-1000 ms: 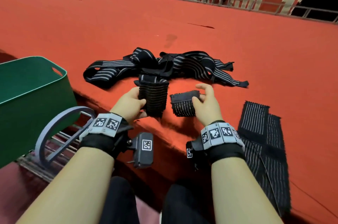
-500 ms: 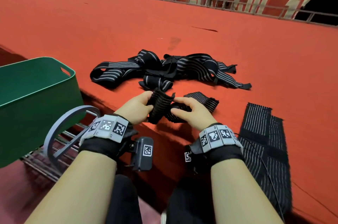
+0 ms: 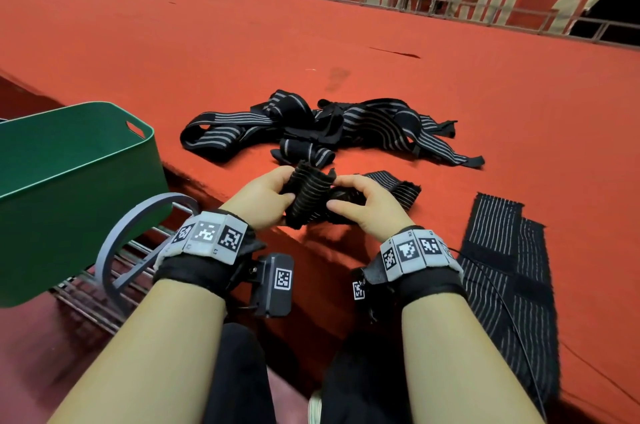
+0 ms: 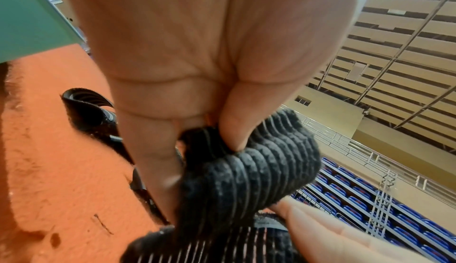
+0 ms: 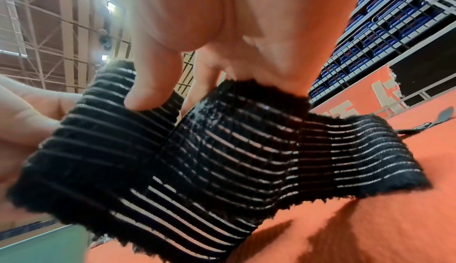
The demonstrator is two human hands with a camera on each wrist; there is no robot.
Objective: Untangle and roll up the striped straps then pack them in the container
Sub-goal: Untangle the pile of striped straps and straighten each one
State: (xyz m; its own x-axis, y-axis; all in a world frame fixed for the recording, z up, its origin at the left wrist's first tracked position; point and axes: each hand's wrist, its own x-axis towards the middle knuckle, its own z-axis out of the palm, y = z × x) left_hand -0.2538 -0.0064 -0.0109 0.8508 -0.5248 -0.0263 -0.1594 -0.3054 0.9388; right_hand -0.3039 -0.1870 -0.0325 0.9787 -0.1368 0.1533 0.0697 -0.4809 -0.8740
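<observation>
You've got the short black ribbed strap with thin pale stripes pinched between both hands right at the near edge of the red carpeted worktop. Your left hand is clamped on the bunched end, thumb pressing the folds against the fingers, which looks like the core of a roll. Your right hand pinches the flatter part next to it, probably to keep tension so the roll winds tight while the loose tail trails off toward 3 o'clock on the carpet.

The tangled pile of black straps with grey stripes sits at 12 o'clock from your hands, just beyond them and not touching. So most of the untangling is left, I'd say. The flat black striped bands lie at 4 o'clock, draped over the worktop edge. The green plastic container waits at 9 o'clock, below the worktop edge.

Hard to tell stuff: the container's inside is hidden from this angle, so no idea if anything's packed yet. Its left side is cut off too. The wrist views are blurry, and how many turns the roll has is anyone's guess.
</observation>
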